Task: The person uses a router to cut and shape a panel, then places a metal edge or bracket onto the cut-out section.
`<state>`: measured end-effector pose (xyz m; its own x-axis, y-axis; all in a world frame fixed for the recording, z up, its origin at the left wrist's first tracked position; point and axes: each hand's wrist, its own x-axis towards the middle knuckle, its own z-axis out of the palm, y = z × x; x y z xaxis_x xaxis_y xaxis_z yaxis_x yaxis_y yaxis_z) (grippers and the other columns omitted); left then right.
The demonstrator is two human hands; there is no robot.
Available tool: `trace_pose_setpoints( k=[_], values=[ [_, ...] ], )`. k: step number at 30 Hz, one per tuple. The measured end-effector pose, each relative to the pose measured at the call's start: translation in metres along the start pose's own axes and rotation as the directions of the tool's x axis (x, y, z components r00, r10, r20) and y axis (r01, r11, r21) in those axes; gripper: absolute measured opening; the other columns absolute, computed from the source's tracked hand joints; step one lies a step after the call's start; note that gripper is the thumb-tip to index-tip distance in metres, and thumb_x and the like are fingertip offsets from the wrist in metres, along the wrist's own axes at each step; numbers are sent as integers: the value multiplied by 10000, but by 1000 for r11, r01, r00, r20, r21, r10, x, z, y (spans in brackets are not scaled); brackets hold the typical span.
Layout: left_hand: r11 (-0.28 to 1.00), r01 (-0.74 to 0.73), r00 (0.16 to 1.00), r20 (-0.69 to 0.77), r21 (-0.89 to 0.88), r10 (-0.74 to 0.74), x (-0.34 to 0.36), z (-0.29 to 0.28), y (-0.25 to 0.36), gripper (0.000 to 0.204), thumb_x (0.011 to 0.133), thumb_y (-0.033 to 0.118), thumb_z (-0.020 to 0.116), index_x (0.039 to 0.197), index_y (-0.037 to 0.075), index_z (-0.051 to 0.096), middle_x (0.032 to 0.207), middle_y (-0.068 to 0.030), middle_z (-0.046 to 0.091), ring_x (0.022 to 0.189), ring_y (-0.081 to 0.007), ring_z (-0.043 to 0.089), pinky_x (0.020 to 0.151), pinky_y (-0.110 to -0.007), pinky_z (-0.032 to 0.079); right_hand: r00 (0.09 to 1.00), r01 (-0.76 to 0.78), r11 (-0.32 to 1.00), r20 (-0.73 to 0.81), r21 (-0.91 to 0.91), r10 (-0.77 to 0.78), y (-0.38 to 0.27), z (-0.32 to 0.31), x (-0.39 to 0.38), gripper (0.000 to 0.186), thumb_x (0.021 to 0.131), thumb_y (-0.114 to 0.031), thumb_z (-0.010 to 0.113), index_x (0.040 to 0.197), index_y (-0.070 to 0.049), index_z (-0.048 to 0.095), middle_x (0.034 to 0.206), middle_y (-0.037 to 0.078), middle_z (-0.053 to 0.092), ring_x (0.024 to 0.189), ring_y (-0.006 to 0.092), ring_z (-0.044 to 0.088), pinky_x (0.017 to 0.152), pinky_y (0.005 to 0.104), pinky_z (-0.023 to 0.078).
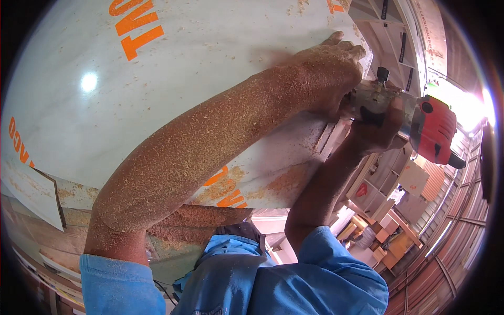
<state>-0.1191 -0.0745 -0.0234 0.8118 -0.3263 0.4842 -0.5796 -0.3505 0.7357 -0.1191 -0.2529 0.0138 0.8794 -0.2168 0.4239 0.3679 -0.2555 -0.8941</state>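
Note:
My right hand [379, 126] is wrapped round the silver body of a red-capped trim router [433, 128], held at the right edge of a large white board [194, 58]. A black knob sticks up from the router near its base. My left hand [336, 65] rests on the board's right edge, fingers spread, its thumb side up against the router's base. The thumb itself and the cutting end are hidden behind this hand. My left forearm, coated in sawdust, crosses over the board. Sawdust and orange printing are scattered over the board's face.
A smaller white panel [37, 197] lies at the left. Sawdust is heaped below the board's near edge [194, 223]. Open shelving [386, 37] stands beyond the right edge, with stacked wood offcuts and boxes [386, 236] at lower right by a corrugated metal wall [446, 252].

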Motion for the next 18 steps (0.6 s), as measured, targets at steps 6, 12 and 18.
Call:
trace_pose_setpoints(
  k=[6, 12, 18],
  values=[
    [999, 37, 996, 76, 20, -39, 5, -6, 7, 444, 648, 255, 853, 903, -74, 698, 1046, -227, 604, 1078, -375, 597, 1052, -446, 466, 984, 151, 987, -101, 56, -145, 0, 4, 2, 431, 792, -124, 701, 1124, 116, 565, 966, 253, 688, 781, 336, 727, 699, 452, 662],
    [997, 53, 997, 57, 65, -56, 6, 0, 9, 415, 706, 351, 832, 884, -18, 761, 1158, -220, 643, 1158, -353, 610, 1056, -416, 478, 980, 178, 984, -89, -14, -178, -3, 2, 2, 450, 782, -117, 703, 1139, 130, 586, 997, 258, 700, 798, 320, 734, 707, 448, 664],
    [996, 66, 997, 39, 65, -68, 6, 5, 7, 361, 701, 326, 833, 886, 21, 773, 1155, -222, 647, 1173, -361, 606, 1059, -426, 480, 974, 190, 980, -137, 52, -182, 0, 6, 0, 399, 762, -71, 730, 1096, 102, 597, 982, 214, 690, 773, 264, 713, 687, 387, 628]
  ],
)
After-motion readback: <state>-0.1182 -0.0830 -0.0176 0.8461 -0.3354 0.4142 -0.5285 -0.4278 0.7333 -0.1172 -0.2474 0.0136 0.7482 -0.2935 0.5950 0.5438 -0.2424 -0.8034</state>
